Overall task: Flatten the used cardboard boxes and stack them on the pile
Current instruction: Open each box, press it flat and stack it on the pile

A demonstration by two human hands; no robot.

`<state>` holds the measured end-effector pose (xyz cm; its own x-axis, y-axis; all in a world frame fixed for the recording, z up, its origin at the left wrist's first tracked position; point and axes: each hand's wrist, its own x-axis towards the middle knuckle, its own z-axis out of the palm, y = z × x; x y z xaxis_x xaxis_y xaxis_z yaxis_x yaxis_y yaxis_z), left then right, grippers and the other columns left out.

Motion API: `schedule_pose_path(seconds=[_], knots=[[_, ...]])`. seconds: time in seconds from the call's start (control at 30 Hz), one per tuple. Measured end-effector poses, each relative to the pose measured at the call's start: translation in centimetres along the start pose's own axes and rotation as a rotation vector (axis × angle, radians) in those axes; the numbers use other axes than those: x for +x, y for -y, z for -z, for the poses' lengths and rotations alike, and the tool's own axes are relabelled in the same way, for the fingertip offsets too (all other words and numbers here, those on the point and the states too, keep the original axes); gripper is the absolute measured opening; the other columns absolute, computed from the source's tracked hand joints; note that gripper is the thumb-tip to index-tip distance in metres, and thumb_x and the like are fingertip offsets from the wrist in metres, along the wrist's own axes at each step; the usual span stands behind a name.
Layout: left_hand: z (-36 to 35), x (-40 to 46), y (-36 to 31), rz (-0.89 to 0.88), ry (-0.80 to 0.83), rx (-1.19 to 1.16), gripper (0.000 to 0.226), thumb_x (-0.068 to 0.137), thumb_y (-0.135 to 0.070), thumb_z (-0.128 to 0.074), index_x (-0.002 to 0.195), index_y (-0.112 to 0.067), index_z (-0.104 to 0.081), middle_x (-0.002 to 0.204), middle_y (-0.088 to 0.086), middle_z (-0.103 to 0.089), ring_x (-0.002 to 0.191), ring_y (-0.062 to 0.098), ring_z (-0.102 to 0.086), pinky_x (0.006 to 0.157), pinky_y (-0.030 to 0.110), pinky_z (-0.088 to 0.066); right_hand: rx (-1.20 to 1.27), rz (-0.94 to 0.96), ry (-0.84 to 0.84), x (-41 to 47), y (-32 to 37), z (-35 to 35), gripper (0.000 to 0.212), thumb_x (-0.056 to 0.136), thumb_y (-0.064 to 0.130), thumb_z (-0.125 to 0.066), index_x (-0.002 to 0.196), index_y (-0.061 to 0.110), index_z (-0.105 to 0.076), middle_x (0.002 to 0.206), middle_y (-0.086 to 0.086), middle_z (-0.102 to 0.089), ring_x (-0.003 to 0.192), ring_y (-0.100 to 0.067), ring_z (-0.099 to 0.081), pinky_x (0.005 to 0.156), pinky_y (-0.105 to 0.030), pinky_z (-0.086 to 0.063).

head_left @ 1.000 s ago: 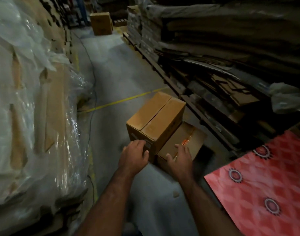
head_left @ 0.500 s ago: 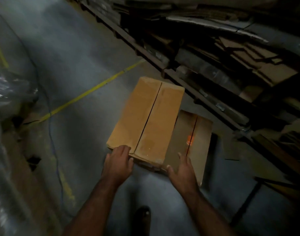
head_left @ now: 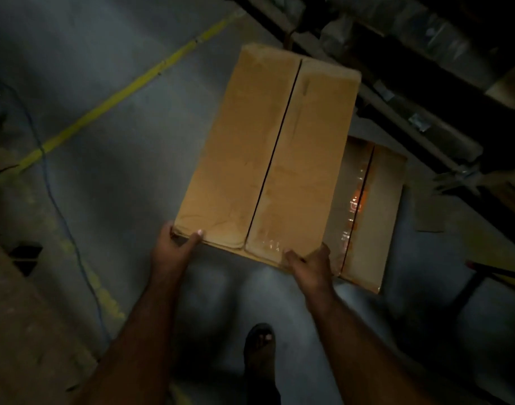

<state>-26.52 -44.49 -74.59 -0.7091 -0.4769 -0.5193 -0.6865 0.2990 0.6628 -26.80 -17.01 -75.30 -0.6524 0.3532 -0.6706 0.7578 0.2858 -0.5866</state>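
- Two hands grip the near edge of the big box [head_left: 268, 153]: the left hand [head_left: 174, 249] curls round its near-left corner, thumb on top, and the right hand [head_left: 311, 266] clamps the near-right corner.
- Both flaps lie closed, a dark seam down the middle, so whatever's inside can't be seen.
- To flatten it well, I'd lift it clear first, then open that seam before pressing the sides in.
- Just beside it on the grey floor [head_left: 127, 159] sits a smaller box [head_left: 382, 211], taped shut, contents hidden.
- Flattened cardboard shows dimly at the upper right; details are too dark to tell.
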Motion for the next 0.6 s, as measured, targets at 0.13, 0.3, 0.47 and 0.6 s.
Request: schedule_pose_path(seconds=[0.13,0.3,0.47,0.6], knots=[[0.1,0.4,-0.1,0.042,0.089,-0.261,0.03,0.087,-0.018,-0.078,0.112,-0.019,-0.061,0.107,0.001,-0.07,0.099,0.019,-0.067,0.089,0.035,-0.055,0.187,-0.037,0.062,-0.1,-0.2,0.3,0.071,0.085,0.019,-0.082,0.142,0.02,-0.039,0.129,0.002,-0.06,0.121,-0.023,-0.058,0.102,-0.046,-0.05],[-0.3,-0.8,-4.3,0.04,-0.008,-0.483,0.042,0.083,-0.017,-0.083,0.097,-0.026,-0.044,0.1,0.003,-0.063,0.089,0.019,-0.063,0.076,0.035,-0.056,0.463,0.001,0.02,-3.5,3.4,2.8,0.064,0.082,0.028,-0.085,0.134,0.039,-0.048,0.12,0.019,-0.064,0.11,-0.01,-0.063,0.098,-0.044,-0.05],[2.2,-4.2,-11.4,0.022,-0.049,-0.6,0.051,0.08,-0.026,-0.086,0.101,-0.026,-0.04,0.105,0.003,-0.06,0.094,0.024,-0.065,0.072,0.05,-0.061,0.611,0.02,0.071,-7.1,8.9,7.6,0.077,0.078,0.038,-0.086,0.144,0.041,-0.047,0.127,0.001,-0.068,0.105,-0.027,-0.072,0.082,-0.058,-0.061],[5.6,-8.8,-15.4,0.061,-0.076,-0.556,0.059,0.077,-0.037,-0.087,0.109,-0.025,-0.038,0.106,0.0,-0.057,0.099,0.027,-0.065,0.07,0.065,-0.059,0.583,-0.012,0.081,-11.9,12.8,11.3,0.097,0.064,0.048,-0.09,0.147,0.042,-0.042,0.13,-0.004,-0.065,0.107,-0.03,-0.07,0.083,-0.062,-0.059]])
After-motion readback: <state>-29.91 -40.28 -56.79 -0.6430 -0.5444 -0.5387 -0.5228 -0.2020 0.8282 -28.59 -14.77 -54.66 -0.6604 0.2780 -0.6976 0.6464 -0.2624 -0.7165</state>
